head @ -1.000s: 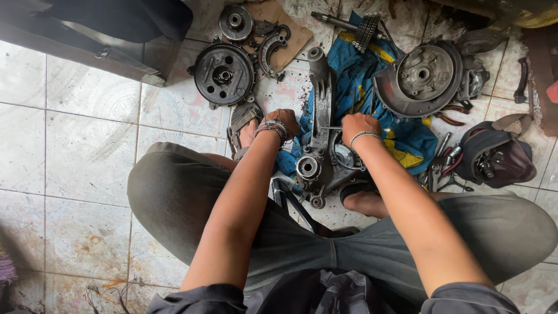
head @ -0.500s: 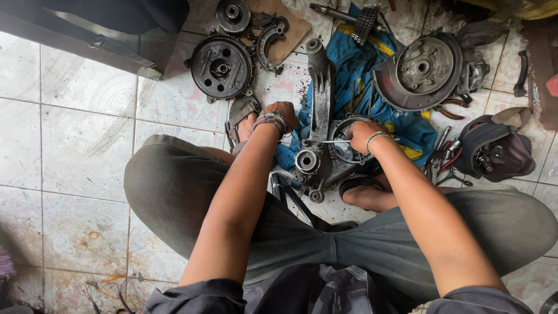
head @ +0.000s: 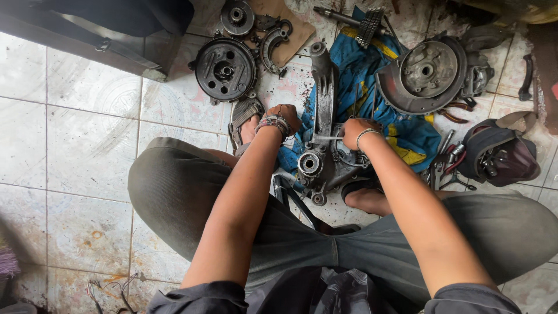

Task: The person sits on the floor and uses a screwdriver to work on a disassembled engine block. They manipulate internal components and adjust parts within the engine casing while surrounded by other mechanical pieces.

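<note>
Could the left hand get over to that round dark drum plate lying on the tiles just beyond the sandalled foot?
Probably yes. The left hand rests by the metal casing, and the round drum plate lies close beyond it on the tiles. Only the sandalled foot sits between, low enough to pass over.

Bare forearms, dark grey sleeves [head: 197, 298] ending near the elbows. Left hand [head: 283, 116] with a stack of beaded bracelets [head: 273, 124] at the wrist, mixed dull colours. Right hand [head: 356, 131] with one thin pale bangle [head: 366, 135] at the wrist. Loose olive-grey trousers [head: 186, 192] over both knees, creased at the middle seam. Bare feet in sandals [head: 244, 114], the left one with a grey ribbed strap. Dark grey shirt hem bunched at the bottom edge.
</note>
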